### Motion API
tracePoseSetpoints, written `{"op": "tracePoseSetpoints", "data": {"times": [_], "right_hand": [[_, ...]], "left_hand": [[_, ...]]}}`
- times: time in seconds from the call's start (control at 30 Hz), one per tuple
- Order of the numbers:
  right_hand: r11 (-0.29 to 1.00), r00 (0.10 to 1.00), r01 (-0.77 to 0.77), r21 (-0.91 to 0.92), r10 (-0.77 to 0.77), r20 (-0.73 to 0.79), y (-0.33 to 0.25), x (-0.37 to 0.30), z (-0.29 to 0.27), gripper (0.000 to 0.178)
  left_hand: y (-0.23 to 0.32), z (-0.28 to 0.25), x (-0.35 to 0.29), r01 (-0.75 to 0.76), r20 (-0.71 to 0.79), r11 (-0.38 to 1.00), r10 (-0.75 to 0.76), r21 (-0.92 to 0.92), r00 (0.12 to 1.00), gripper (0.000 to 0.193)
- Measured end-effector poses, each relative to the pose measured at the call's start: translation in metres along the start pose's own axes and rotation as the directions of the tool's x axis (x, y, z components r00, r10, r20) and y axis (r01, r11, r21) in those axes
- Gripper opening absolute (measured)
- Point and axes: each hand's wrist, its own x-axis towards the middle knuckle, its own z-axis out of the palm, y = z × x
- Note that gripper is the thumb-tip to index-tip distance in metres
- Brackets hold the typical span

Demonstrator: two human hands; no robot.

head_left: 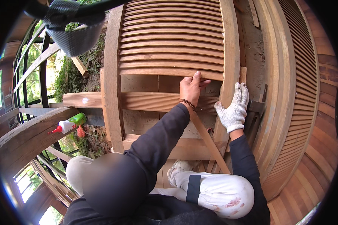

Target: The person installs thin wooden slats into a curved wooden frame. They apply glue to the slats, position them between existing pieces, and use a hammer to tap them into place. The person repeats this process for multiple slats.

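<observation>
A wooden louvre panel point(229, 48) lies before me, its slats running crosswise between two side rails. My left hand point(191, 89), bare with a beaded bracelet at the wrist, pinches the lower edge of the lowest slat point(165, 71) near its right end. The thumb is on top and the other fingers are partly hidden. In a white knit glove, my right hand point(234, 108) lies on the right side rail with its fingers stretched out, holding nothing. Below my left wrist, a thin wooden strip point(210, 144) slants down toward my knee.
A grooved beam point(150, 100) crosses under the panel. Beside my right hand is a dark metal tool point(256, 106). Another louvred panel point(289, 75) stands at right. On a thick timber point(26, 133) at left lies a green-and-white bottle point(72, 123) with a red tip.
</observation>
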Motion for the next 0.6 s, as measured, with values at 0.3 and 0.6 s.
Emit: {"op": "tracePoseSetpoints", "data": {"times": [0.3,0.6], "right_hand": [[0.986,0.988,0.148,-0.078,-0.151,-0.042,-0.002,0.076,0.006,0.090],[0.982,0.988,0.121,-0.143,-0.133,-0.077,-0.002,0.075,0.013,0.077]], "left_hand": [[0.004,-0.002,0.000,-0.006,0.029,0.997,0.004,0.080,1.000,0.036],[0.003,0.005,-0.001,0.034,-0.020,0.999,-0.034,0.011,0.999,0.037]]}}
